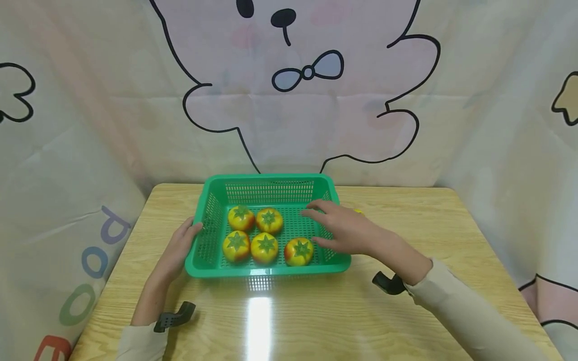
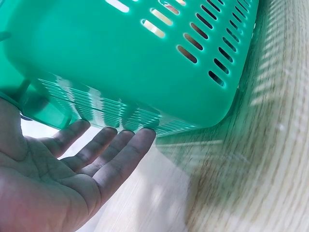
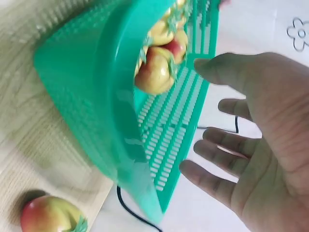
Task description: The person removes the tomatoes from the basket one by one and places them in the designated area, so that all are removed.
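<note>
At the basket's left end, my left hand has its thumb on the rim and its fingers extended along the outer wall, the fingertips at the slotted side in the left wrist view. The green plastic basket holds several yellow-red toy fruits with green star-shaped leaf caps. Over the basket's right end hangs my right hand, fingers spread and nothing between them. One more toy fruit lies on the table outside the basket, mostly hidden behind the right hand in the head view.
The basket stands on a light wooden table. A cloth curtain with printed cartoon figures hangs behind and at both sides. A dark cable runs beyond the basket in the right wrist view.
</note>
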Demonstrator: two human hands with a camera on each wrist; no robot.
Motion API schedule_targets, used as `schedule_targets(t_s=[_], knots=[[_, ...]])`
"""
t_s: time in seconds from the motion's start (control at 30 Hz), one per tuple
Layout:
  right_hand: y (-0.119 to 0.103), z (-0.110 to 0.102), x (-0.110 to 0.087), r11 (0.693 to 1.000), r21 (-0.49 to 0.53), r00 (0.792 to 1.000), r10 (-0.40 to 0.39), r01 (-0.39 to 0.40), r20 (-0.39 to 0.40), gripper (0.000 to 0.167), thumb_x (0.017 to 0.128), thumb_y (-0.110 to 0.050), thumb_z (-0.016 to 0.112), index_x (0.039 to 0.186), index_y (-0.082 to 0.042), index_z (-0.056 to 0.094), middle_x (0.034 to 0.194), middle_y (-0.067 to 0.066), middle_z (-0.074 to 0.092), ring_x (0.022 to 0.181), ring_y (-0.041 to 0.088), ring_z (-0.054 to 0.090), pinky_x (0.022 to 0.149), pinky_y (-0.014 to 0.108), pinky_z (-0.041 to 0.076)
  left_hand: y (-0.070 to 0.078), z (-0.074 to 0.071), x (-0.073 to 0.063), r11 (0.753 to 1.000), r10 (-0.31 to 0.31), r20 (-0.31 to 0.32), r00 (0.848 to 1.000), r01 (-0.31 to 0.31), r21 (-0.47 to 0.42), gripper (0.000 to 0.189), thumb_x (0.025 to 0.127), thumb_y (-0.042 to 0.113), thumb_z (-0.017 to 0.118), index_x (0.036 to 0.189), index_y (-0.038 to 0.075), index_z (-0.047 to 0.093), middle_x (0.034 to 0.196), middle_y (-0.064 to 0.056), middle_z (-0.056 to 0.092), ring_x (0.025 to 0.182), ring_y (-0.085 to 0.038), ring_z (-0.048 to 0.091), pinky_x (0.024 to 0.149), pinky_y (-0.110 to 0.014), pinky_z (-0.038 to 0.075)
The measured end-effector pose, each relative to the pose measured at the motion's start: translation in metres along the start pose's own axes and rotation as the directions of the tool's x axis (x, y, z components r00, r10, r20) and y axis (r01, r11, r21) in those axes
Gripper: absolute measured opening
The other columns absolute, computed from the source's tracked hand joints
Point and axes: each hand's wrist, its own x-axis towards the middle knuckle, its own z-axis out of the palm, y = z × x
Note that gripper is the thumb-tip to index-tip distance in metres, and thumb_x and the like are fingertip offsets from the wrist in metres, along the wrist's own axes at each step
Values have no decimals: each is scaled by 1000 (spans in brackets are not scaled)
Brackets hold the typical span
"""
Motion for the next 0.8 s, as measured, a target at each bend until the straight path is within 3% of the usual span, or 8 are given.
schedule_targets(t_s=[0.27, 0.53, 0.67, 0.8], knots=[[-11, 0, 12, 999, 33, 995, -25, 22, 93, 57, 100, -31, 74, 152, -14, 56, 151, 11, 57, 132, 29, 63, 95, 42, 62, 0, 1, 0, 1000, 5, 9, 1000, -5, -20, 64, 116, 45, 29, 167, 5, 23, 155, -30, 46, 112, -18, 70, 85, -32, 63], [-16, 7, 22, 993, 68, 978, -109, 99, 176, 51, 99, -26, 76, 145, -12, 62, 145, 10, 59, 125, 25, 64, 98, 39, 60, 2, -1, 0, 1000, -7, -4, 1000, 7, -4, 63, 116, 45, 30, 166, 6, 25, 156, -27, 45, 108, -8, 67, 86, -28, 61], [-18, 10, 26, 987, 116, 966, -133, 110, 219, 47, 100, -25, 74, 144, -11, 63, 143, 8, 60, 124, 23, 63, 101, 38, 58, 1, -1, 0, 1000, -6, -1, 1000, 6, 0, 63, 116, 46, 30, 166, 7, 25, 156, -27, 45, 108, -8, 67, 85, -28, 61], [-19, 12, 30, 986, 99, 959, -153, 133, 238, 44, 100, -24, 75, 141, -11, 66, 141, 8, 62, 125, 23, 63, 104, 41, 58, 0, -1, 1, 1000, -1, 4, 1000, 1, -6, 64, 116, 46, 29, 167, 7, 24, 156, -27, 45, 108, -8, 68, 85, -28, 62]])
